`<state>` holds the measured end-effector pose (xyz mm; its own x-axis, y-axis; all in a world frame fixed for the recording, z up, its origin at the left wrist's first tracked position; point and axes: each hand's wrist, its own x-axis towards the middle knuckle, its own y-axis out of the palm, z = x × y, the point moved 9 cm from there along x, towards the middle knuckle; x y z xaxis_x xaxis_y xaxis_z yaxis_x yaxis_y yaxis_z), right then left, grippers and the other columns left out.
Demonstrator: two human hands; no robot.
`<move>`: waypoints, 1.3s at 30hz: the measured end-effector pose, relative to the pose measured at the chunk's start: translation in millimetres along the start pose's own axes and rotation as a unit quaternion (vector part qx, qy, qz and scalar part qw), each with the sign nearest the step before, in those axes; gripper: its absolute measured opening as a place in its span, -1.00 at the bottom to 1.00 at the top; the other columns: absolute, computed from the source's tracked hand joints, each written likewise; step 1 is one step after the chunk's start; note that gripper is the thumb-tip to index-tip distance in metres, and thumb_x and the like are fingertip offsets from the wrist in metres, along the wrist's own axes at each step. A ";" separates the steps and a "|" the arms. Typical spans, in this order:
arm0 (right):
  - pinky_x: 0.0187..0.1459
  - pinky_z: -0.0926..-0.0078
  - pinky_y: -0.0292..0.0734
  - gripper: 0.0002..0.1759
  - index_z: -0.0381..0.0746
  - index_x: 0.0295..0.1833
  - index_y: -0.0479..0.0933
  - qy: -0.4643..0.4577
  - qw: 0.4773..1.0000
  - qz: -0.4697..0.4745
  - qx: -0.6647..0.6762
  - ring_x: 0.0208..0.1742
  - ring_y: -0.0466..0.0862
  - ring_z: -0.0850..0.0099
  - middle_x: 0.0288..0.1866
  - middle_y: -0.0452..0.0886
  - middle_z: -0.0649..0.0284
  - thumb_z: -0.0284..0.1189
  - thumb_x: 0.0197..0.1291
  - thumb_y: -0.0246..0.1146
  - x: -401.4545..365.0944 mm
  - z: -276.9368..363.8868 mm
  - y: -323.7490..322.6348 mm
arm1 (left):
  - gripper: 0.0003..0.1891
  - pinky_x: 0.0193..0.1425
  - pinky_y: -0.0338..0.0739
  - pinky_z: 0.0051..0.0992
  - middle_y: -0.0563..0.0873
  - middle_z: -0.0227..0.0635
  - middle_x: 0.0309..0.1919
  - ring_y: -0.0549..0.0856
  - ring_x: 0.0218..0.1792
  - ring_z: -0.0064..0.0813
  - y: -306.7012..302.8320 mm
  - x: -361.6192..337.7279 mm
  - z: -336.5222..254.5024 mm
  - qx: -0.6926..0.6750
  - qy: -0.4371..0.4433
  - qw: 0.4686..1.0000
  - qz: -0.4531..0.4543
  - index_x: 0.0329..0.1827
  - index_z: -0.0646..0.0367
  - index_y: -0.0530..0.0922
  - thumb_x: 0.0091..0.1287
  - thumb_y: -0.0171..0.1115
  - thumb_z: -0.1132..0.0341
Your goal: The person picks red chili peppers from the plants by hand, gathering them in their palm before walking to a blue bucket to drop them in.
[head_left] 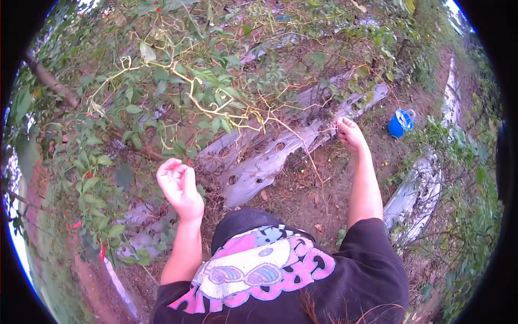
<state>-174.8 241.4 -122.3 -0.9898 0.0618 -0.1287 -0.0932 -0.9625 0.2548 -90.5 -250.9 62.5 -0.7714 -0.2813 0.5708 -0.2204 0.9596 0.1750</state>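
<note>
My left hand (181, 189) is raised at the left, beside the leafy pepper plant (102, 183). Its fingers curl in toward the thumb, and a speck of red shows near the thumb tip; whether anything lies in the fingers is not clear. Farther right, my right hand (349, 134) is closed in a pinch on a thin dry twig (327, 129) at its fingertips. Bare, pale branches (202, 108) stretch between and above the two hands. Small red chili peppers (102, 252) hang among the leaves on the left.
A blue bucket (396, 128) stands on the soil to the right of my right hand. Torn grey plastic mulch (270, 162) with holes runs along the row ahead. Another mulch strip (415, 194) lies at the right, bordered by green plants. A thick branch (51, 83) crosses the upper left.
</note>
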 end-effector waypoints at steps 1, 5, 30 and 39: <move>-0.71 0.74 -0.09 -0.87 -0.12 -0.27 0.44 0.005 1.000 0.001 0.020 -0.71 0.10 0.77 -0.66 0.18 0.62 -0.32 0.30 0.11 -9.1 0.8 -0.2 | -0.66 -0.23 0.40 -0.65 0.43 -0.35 -0.11 0.47 -0.27 -0.65 -0.5 -0.7 5.5 0.003 -0.009 1.000 -0.001 0.01 0.20 0.32 0.18 0.09 0.64; -0.71 0.71 -0.07 -0.84 -0.12 -0.32 0.46 0.026 0.991 -0.048 -0.125 -0.72 0.14 0.76 -0.65 0.27 0.60 -0.31 0.29 0.12 -33.0 -14.9 -23.7 | -0.71 -0.16 0.38 -0.70 0.47 -0.43 -0.22 0.47 -0.29 -0.70 -1.5 -2.4 32.3 0.016 -0.092 0.996 0.001 -0.07 0.21 0.37 0.16 0.15 0.63; -0.76 0.79 -0.05 -0.93 -0.18 -0.29 0.43 -0.001 0.993 0.000 0.114 -0.69 0.16 0.71 -0.56 0.32 0.41 -0.56 0.23 0.05 -156.6 -13.7 29.0 | -0.78 -0.27 0.45 -0.66 0.57 -0.48 -0.36 0.49 -0.40 -0.75 -62.9 -76.4 183.6 0.230 -0.281 0.905 0.223 -0.09 0.19 0.50 0.19 0.20 0.50; -0.72 0.82 0.06 -0.74 -0.14 0.11 0.39 0.008 0.977 -0.095 0.188 -0.59 0.21 0.68 -0.42 0.32 0.41 -0.41 0.33 0.06 -180.9 -21.0 14.9 | -0.80 -0.35 0.47 -0.55 0.63 -0.44 -0.38 0.57 -0.39 -0.65 -120.2 -73.9 234.8 0.223 -0.456 0.848 0.152 -0.14 0.18 0.57 0.16 0.21 0.40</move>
<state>5.1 210.3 -115.4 -0.9489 0.2239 -0.2223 -0.3122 -0.7682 0.5589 -147.1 -343.3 -189.1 -0.9293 -0.0907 -0.3579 0.0247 0.9519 -0.3054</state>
